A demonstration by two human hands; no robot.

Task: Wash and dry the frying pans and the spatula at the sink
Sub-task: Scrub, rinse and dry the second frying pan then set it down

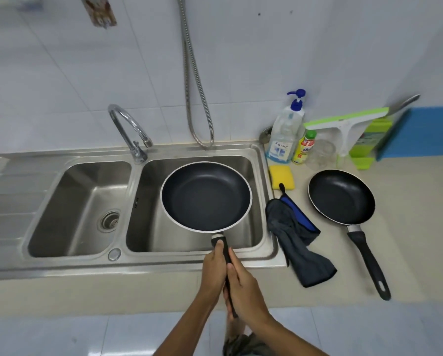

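A large black frying pan [206, 196] with a pale rim hovers level over the right basin of the steel sink [271, 227]. Both hands grip its black handle: my left hand [214, 269] nearer the pan, my right hand [245, 291] behind it. A smaller black frying pan [341, 197] lies on the counter to the right, handle pointing toward me. A metal spatula handle [405, 102] leans on the wall behind a green squeegee. A dark cloth with a blue edge [296, 240] lies between sink and small pan. A yellow sponge [282, 177] sits beside the sink.
The curved tap [129, 127] stands between the two basins, and a metal hose [197, 98] hangs down the tiled wall. A soap pump bottle [283, 132], a small yellow bottle [304, 147], a glass jar [320, 154] and green holders [369, 140] crowd the back right counter.
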